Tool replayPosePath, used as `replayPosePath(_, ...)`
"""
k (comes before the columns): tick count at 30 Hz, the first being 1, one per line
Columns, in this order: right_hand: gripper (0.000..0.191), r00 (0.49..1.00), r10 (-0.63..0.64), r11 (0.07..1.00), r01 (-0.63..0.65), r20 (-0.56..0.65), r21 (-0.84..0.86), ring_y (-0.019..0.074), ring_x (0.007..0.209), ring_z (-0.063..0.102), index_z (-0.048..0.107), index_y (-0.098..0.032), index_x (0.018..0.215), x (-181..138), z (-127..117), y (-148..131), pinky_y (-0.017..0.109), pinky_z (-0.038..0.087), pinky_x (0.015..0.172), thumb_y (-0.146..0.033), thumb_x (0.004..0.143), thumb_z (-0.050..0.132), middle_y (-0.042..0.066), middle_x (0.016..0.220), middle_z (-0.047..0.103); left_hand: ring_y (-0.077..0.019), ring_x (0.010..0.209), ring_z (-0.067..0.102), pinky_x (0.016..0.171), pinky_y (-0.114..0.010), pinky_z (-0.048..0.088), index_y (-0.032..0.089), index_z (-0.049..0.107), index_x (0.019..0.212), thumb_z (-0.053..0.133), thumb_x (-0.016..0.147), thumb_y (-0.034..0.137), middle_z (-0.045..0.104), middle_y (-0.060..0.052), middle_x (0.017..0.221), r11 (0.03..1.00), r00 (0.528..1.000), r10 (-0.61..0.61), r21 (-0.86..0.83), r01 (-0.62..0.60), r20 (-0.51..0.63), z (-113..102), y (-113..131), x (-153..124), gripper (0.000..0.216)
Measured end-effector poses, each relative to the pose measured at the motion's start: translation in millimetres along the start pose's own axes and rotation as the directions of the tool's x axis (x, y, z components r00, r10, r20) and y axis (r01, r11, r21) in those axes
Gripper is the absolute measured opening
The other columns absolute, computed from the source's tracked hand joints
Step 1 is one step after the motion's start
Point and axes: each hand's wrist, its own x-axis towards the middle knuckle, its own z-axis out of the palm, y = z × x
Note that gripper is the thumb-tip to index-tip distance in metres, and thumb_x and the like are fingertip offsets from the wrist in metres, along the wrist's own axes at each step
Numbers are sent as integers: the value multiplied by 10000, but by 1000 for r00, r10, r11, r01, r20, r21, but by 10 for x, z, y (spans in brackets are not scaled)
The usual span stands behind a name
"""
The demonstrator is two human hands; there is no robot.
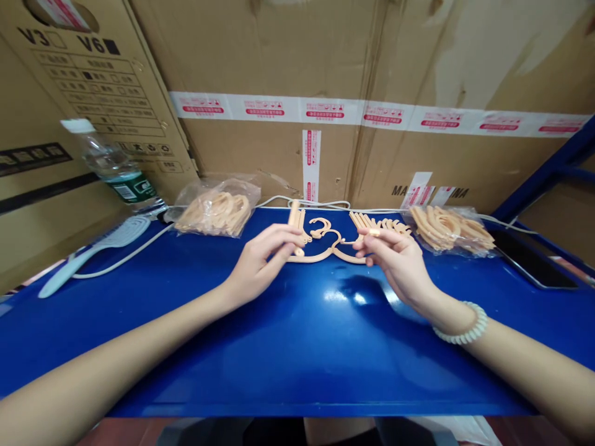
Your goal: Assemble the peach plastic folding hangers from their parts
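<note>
My left hand (264, 260) is closed in a pinch on a beige plastic rod (294, 214), which stands up above the fingers. My right hand (395, 263) pinches a small beige piece (374, 232); its exact kind is mostly hidden by the fingers. Between the hands lies a beige clothes hanger (320, 255) with curved arms and its hook pointing away from me. Loose hooks (320, 228) rest just behind it. Several straight beige rods (360, 220) lie in a row behind my right hand, alongside more small hook pieces (395, 226).
Clear bags of beige parts sit at the left (216, 210) and right (450, 229). A water bottle (118, 167), a pale hairbrush (106, 241) and a phone (534, 260) lie toward the sides of the blue table (297, 359). Cardboard boxes (260, 56) wall the back; a white cable (125, 263) crosses the left.
</note>
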Motion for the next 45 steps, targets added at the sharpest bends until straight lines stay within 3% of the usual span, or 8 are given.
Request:
replayPosePath(5,285,964,126,983,-153,234,104,224,880,726,773,-218,1104,-159,70,149,280,556,567,-366,863,737,114,1087,772,-233,1026,687,836,-354,629,237,775,933,669,942,252,710,-74,1062,940,987,-146,-301,161,74,226,192,-102,107)
replayPosePath(10,242,953,169,977,-196,252,86,174,795,718,748,-204,1007,-211,86,232,238,551,554,-354,829,814,90,992,778,-188,904,690,776,-332,653,218,712,918,703,904,254,620,-57,994,851,960,-237,-446,278,147,381,135,-180,39)
replayPosePath(15,413,951,172,970,-209,258,123,160,743,722,453,-231,790,-197,102,269,230,540,561,-277,775,862,37,901,780,-165,811,707,738,-343,666,259,444,1038,796,808,254,609,8,942,688,906,-383,-599,410,180,399,73,-213,420)
replayPosePath(20,426,944,215,966,-243,251,86,170,789,743,518,-249,1004,-195,93,269,249,568,625,-251,765,871,32,904,794,-192,838,737,769,-370,674,318,345,1430,861,721,220,632,-23,1072,603,874,-455,-664,442,169,356,65,-199,882)
replayPosePath(23,383,938,205,972,-229,280,56,183,828,749,623,-227,1069,-196,85,274,262,576,651,-274,775,863,47,925,791,-222,873,750,824,-377,657,206,635,1193,839,765,233,674,-41,1002,647,886,-409,-616,450,218,322,103,-208,475)
replayPosePath(26,199,930,183,981,-195,318,6,184,844,745,700,-188,855,-203,90,264,270,581,676,-317,800,842,68,963,784,-209,911,735,879,-349,612,170,738,834,796,818,208,711,-45,933,780,930,-312,-505,369,197,291,143,-219,72)
replayPosePath(30,171,921,173,985,-170,349,-38,176,888,735,724,-199,811,-218,107,220,293,589,781,-331,818,832,56,997,786,-174,890,716,897,-317,561,200,773,776,769,834,141,753,-36,917,891,964,-210,-376,257,161,284,162,-213,83)
replayPosePath(45,222,862,232,971,-230,450,-60,111,750,713,697,-168,881,-186,117,220,210,585,684,-373,880,781,60,937,791,-148,858,705,868,-258,550,174,780,816,720,876,100,737,-52,935,926,978,-98,-344,158,187,277,186,-240,112)
